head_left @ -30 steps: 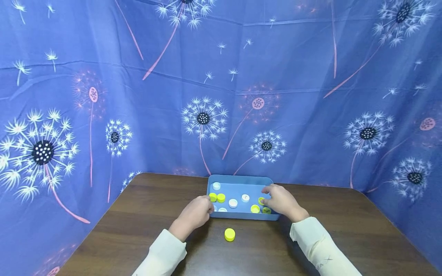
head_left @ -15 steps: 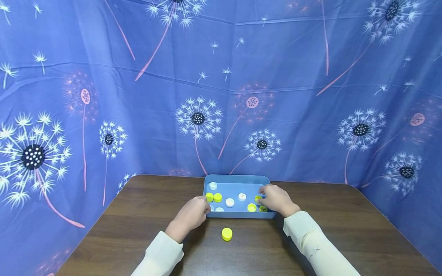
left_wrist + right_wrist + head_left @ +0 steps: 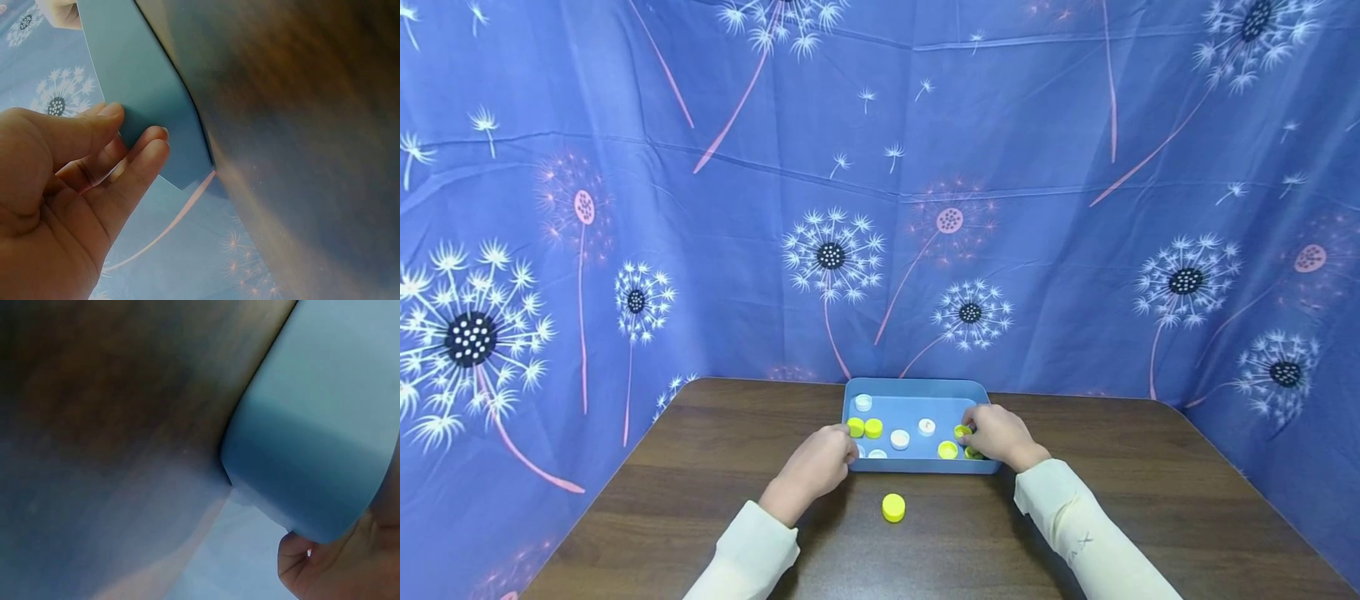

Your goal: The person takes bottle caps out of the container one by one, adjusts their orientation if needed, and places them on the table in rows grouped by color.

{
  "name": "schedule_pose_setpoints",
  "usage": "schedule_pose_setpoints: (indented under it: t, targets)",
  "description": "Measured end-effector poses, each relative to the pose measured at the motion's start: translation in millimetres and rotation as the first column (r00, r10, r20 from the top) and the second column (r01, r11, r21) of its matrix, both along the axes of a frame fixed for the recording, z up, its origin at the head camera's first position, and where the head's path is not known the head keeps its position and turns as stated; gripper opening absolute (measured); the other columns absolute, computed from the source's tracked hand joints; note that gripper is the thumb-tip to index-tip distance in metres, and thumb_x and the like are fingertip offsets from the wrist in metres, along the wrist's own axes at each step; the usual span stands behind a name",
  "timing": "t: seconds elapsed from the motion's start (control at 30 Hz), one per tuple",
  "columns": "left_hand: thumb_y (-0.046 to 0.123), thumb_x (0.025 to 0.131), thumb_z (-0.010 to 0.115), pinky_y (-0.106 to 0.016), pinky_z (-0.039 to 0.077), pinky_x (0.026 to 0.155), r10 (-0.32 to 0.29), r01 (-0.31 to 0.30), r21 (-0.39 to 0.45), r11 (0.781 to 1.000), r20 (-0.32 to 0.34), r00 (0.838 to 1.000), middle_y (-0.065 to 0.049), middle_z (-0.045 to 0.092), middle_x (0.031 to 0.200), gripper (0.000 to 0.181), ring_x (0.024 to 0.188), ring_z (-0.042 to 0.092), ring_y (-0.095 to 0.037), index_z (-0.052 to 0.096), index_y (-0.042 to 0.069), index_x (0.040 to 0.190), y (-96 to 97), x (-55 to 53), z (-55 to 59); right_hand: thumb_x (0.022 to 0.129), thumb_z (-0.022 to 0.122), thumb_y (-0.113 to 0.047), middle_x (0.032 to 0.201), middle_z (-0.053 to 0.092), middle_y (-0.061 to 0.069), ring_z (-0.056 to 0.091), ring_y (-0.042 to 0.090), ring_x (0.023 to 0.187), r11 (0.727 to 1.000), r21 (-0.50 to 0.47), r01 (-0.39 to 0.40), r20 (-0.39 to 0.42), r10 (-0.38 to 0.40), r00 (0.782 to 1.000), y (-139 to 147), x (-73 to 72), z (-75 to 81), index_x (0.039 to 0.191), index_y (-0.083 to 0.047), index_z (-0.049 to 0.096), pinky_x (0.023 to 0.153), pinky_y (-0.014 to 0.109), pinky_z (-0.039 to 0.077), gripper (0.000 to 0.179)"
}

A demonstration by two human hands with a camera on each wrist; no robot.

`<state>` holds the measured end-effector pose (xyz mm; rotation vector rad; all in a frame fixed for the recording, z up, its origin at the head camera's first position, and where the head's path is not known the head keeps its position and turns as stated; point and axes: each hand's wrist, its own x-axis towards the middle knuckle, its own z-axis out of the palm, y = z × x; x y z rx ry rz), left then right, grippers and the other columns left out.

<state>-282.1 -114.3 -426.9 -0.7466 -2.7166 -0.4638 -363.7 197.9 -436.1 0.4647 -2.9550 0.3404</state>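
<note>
A shallow blue tray [image 3: 917,467] stands on the table, with several round yellow and white bottle caps inside. My left hand [image 3: 816,462] grips the tray at its left front corner. The left wrist view shows the thumb and fingers [image 3: 150,150] pinching the edge. My right hand [image 3: 1003,437] reaches over the tray's right side, thumb and forefinger right at a yellow cap [image 3: 962,432]. Most of that hand is hidden behind the tray wall [image 3: 300,469] in the right wrist view, so I cannot tell whether it pinches the cap. Another yellow cap [image 3: 892,507] lies outside, before the tray.
White caps [image 3: 900,439] and yellow caps [image 3: 872,428] lie spread over the tray floor. The brown wooden table [image 3: 737,417] ends at the back against a blue dandelion-print cloth [image 3: 737,208]. This cloth also hangs along both sides.
The head view shifts slightly. My right thumb and fingers have closed in and cover more of the yellow caps at the tray's right end. The left hand keeps its place.
</note>
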Motion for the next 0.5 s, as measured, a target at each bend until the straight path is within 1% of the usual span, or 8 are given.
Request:
schedule_pose_setpoints:
  t: [0.1, 0.17, 0.33, 0.4, 0.5]
  targets:
    - [-0.014, 0.079, 0.062, -0.024, 0.044, 0.062, -0.001, 0.001, 0.000, 1.000, -0.005, 1.000, 0.005, 0.050, 0.070, 0.024, 0.064, 0.044, -0.009, 0.076, 0.006, 0.075, -0.2, -0.2, 0.6, 0.079, 0.081, -0.028, 0.085, 0.068, -0.004, 0.060, 0.011, 0.077, 1.000, -0.001, 0.005, 0.003, -0.005, 1.000, -0.1, -0.5, 0.4, 0.092, -0.014, 0.072, 0.069, 0.040, 0.051, 0.021]
    - [-0.014, 0.078, 0.061, -0.024, 0.041, 0.059, -0.004, 0.004, -0.004, 1.000, -0.009, 1.000, 0.004, 0.048, 0.069, 0.026, 0.063, 0.041, -0.010, 0.074, 0.007, 0.071, -0.5, -0.5, 0.5, 0.079, 0.081, -0.028, 0.083, 0.067, -0.005, 0.059, 0.011, 0.075, 1.000, -0.005, 0.007, 0.007, -0.007, 1.000, -0.9, -0.1, 0.5, 0.092, -0.014, 0.072, 0.068, 0.040, 0.050, 0.021]
    - [-0.014, 0.078, 0.061, -0.024, 0.040, 0.058, 0.000, 0.000, -0.008, 1.000, 0.000, 1.000, 0.004, 0.048, 0.069, 0.026, 0.063, 0.040, -0.010, 0.073, 0.008, 0.069, -1.3, 0.0, 0.4, 0.080, 0.081, -0.028, 0.081, 0.065, -0.005, 0.057, 0.011, 0.073, 1.000, -0.013, 0.008, 0.014, -0.008, 1.000, -2.2, 1.0, -0.6, 0.092, -0.013, 0.071, 0.067, 0.040, 0.050, 0.022]
    - [-0.014, 0.078, 0.061, -0.024, 0.040, 0.059, 0.006, -0.006, -0.003, 1.000, 0.011, 1.000, 0.005, 0.047, 0.070, 0.026, 0.064, 0.041, -0.009, 0.074, 0.007, 0.071, -1.0, 0.2, 0.4, 0.080, 0.080, -0.028, 0.080, 0.064, -0.005, 0.056, 0.011, 0.072, 1.000, -0.007, 0.010, 0.014, -0.010, 1.000, -2.0, 1.2, -0.8, 0.093, -0.013, 0.071, 0.066, 0.040, 0.049, 0.022]
    - [-0.015, 0.078, 0.060, -0.024, 0.038, 0.058, 0.011, -0.011, 0.001, 1.000, 0.023, 1.000, 0.005, 0.045, 0.070, 0.028, 0.064, 0.040, -0.010, 0.072, 0.008, 0.070, -0.5, 0.5, 0.2, 0.081, 0.080, -0.029, 0.079, 0.063, -0.006, 0.055, 0.011, 0.070, 1.000, 0.003, 0.017, 0.011, -0.017, 1.000, -2.3, 1.6, -0.3, 0.092, -0.013, 0.071, 0.065, 0.039, 0.049, 0.021]
